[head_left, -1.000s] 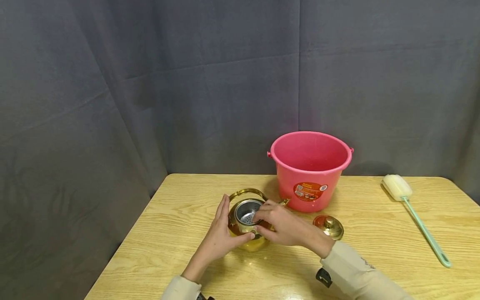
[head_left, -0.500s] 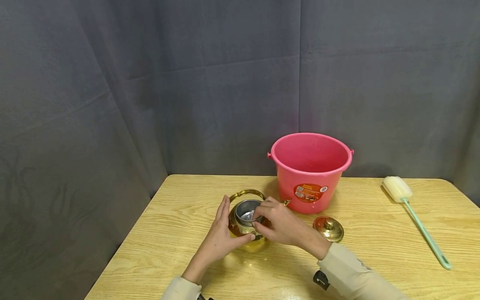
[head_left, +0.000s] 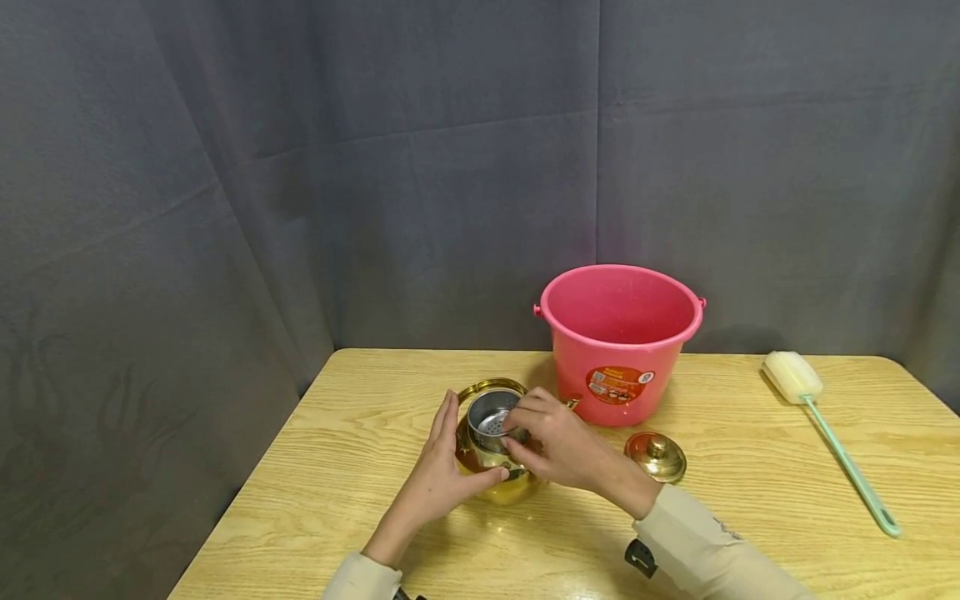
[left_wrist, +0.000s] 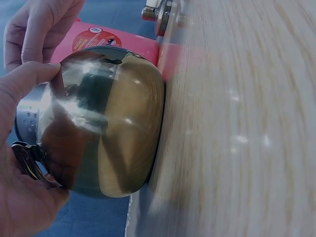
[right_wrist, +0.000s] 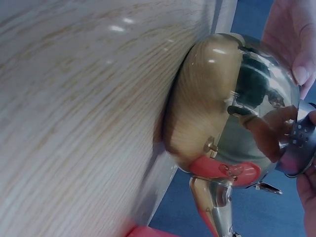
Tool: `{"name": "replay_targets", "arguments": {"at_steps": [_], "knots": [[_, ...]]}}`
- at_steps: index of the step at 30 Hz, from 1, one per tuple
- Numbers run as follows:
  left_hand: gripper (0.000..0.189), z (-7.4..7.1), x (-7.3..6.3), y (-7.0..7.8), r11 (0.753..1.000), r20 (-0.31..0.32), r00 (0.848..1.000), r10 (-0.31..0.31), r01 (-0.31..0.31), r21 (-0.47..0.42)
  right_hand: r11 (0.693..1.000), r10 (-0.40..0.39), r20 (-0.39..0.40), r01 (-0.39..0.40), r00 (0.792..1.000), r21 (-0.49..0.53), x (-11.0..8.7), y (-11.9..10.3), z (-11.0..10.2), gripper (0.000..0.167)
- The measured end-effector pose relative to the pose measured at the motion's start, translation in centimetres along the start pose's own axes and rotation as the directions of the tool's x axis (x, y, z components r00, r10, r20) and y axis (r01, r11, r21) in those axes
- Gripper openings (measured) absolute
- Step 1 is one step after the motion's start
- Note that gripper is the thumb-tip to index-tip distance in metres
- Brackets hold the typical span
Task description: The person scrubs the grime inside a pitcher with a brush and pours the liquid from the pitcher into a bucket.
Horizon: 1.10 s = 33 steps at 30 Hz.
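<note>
Grey cloth hangs at far left and runs behind the table's far edge. Pale wood-grain table, rounded far corners. Cream left sleeve comes in from the bottom. Left hand spread, fingers straight up along the left side of the kettle, thumb stretched over its near side; pressing on it, not curled round it.

Kettle is shiny gold, upright, base on the table, closer to the left edge than the right. Its arched handle shows behind the mouth. Silver strainer with a holed bottom sits partly above the mouth; the left wrist view shows its perforated side sticking out past the kettle body. Right hand pinches the strainer's right rim, finger inside, thumb outside. Spout points right, toward the bucket; can't tell if they touch.

Pink bucket, upright, around the middle of the far edge, red oval label on its front. Black strap under the right cuff. Gold lid flat, knob up, in front of the bucket. Cream right sleeve next. Brush last: white head near the far right corner, light green stick slanting toward the right edge.
</note>
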State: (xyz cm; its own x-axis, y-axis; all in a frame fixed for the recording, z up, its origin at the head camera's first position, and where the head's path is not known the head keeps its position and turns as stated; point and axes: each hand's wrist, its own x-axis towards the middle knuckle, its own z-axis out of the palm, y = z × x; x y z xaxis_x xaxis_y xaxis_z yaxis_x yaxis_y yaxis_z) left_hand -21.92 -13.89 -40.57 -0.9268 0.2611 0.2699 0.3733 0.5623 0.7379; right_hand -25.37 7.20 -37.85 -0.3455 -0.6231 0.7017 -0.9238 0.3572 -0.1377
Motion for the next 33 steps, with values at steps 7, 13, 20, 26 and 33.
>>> {"name": "replay_targets", "arguments": {"at_steps": [7, 13, 20, 26, 33], "knots": [[0.119, -0.1, 0.0, 0.1, 1.000, -0.001, 1.000, -0.006, 0.006, 0.003, 0.999, -0.030, -0.034, 0.030, 0.999, -0.013, 0.1, 0.0, -0.1, 0.006], [0.121, 0.0, 0.0, 0.1, 1.000, -0.005, 1.000, -0.013, 0.013, 0.012, 0.998, -0.049, -0.044, 0.048, 0.998, -0.033, 0.1, -0.1, -0.3, 0.007], [0.121, 0.0, 0.0, 0.0, 1.000, -0.004, 1.000, -0.012, 0.012, 0.008, 0.997, -0.060, -0.046, 0.058, 0.997, -0.043, 0.0, -0.2, -0.7, 0.008], [0.120, 0.1, 0.0, -0.1, 1.000, -0.005, 1.000, -0.014, 0.014, 0.010, 0.997, -0.067, -0.055, 0.064, 0.996, -0.051, -0.1, -0.4, -1.1, 0.009], [0.121, -0.1, -0.1, 0.2, 1.000, -0.001, 1.000, -0.016, 0.016, 0.005, 0.992, -0.105, -0.057, 0.102, 0.993, -0.068, -0.2, -0.5, -1.5, 0.013]]}}
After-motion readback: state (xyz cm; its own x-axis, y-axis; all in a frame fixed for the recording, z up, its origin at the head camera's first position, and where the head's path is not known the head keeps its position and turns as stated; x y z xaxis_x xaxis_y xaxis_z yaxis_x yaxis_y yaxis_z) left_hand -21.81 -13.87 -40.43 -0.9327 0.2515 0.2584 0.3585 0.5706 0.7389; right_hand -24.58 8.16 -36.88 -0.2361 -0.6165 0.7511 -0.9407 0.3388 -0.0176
